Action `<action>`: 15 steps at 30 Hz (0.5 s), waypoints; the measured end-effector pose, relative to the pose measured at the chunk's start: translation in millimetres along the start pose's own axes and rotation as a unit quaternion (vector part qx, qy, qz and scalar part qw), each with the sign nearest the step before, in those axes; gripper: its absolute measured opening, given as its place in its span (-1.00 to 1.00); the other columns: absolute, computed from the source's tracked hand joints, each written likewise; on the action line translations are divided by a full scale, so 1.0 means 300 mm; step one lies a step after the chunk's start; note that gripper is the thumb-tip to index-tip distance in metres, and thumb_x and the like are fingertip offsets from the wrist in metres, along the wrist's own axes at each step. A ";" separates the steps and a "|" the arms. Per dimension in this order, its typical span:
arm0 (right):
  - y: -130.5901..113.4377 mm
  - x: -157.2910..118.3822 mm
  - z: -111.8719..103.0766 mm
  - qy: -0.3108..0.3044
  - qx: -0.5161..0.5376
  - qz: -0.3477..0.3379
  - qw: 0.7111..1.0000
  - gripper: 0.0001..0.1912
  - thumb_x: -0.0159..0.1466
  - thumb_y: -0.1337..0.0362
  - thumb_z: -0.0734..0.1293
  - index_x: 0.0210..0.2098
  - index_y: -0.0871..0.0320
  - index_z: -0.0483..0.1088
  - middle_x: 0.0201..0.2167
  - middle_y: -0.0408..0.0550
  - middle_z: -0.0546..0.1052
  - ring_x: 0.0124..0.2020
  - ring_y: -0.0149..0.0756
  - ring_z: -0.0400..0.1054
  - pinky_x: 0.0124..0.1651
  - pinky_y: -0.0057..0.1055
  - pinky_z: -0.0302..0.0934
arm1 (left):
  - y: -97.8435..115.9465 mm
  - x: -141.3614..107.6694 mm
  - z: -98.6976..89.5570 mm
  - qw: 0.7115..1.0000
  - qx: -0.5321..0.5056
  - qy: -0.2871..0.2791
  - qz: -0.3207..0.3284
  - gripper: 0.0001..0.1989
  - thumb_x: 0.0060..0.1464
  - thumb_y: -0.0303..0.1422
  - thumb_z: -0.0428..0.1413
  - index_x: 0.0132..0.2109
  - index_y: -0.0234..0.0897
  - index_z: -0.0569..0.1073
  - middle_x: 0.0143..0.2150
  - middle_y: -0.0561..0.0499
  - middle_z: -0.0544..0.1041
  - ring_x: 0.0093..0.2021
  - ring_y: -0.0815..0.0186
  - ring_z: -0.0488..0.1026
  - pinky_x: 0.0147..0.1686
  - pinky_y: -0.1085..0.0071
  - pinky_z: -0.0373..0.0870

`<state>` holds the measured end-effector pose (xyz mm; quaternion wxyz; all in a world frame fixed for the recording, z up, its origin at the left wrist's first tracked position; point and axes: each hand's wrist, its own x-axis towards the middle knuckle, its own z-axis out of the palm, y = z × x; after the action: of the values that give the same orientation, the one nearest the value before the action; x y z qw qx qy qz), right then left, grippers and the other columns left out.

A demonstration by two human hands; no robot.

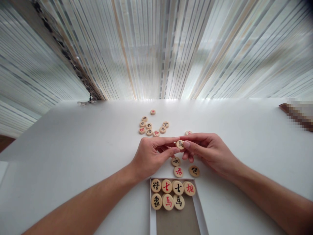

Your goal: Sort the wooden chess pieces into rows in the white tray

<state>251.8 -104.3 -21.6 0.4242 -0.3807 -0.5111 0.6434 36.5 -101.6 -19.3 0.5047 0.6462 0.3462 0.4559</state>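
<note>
"Head view: why do left hand (148,156) and right hand (211,151) pinch the disc (179,144) beyond the box (153,222)?"

"Likely for control (its character faces up, readable like the boxed discs (168,201))."

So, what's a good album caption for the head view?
Bare left hand and right hand hold a round black-marked wooden disc beyond a white-rimmed tray.

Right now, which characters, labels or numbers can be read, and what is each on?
"將": first piece, box's top row
"士": second piece, red; third piece, black
"相": fourth piece, red
"象": lower-left piece
"馬": lower-middle piece, red; lower-right piece, black; held piece, black
"兵": red piece outside
Unclear: slanted black piece, upper black piece. Far pieces: too small.
</note>
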 end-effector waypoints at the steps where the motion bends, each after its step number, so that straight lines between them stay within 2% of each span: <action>1: 0.002 -0.001 -0.002 -0.002 0.003 0.004 1.000 -0.69 0.26 0.16 0.61 -0.02 0.05 0.72 -0.34 -0.01 0.71 -0.41 -0.33 0.58 -0.42 -0.50 0.46 | 0.001 0.000 0.000 1.000 0.003 0.000 -0.002 -0.69 0.15 -0.45 0.38 0.06 -0.31 0.71 -0.11 -0.11 0.78 -0.18 0.18 0.76 -0.22 0.45 0.75; 8: 0.004 0.001 0.000 0.019 -0.002 0.012 1.000 -0.53 0.04 0.16 0.72 -0.07 0.14 0.73 -0.42 0.01 0.70 -0.42 -0.18 0.64 -0.43 -0.40 0.53 | 0.018 0.001 0.000 1.000 0.019 -0.020 -0.013 -0.71 0.21 -0.40 0.35 0.08 -0.28 0.71 -0.11 -0.13 0.78 -0.24 0.18 0.76 -0.23 0.38 0.75; 15: 0.002 0.005 0.010 0.015 0.014 -0.009 1.000 -0.55 0.02 0.22 0.73 -0.10 0.13 0.71 -0.39 -0.03 0.72 -0.38 -0.22 0.64 -0.39 -0.43 0.53 | 0.008 0.000 -0.001 0.999 0.042 0.007 0.005 -0.72 0.17 -0.38 0.38 0.03 -0.33 0.72 -0.23 -0.11 0.78 -0.30 0.23 0.74 -0.32 0.47 0.69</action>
<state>248.5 -103.9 -21.6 0.4429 -0.3799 -0.4989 0.6407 36.1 -102.1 -17.0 0.4725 0.6654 0.3653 0.4478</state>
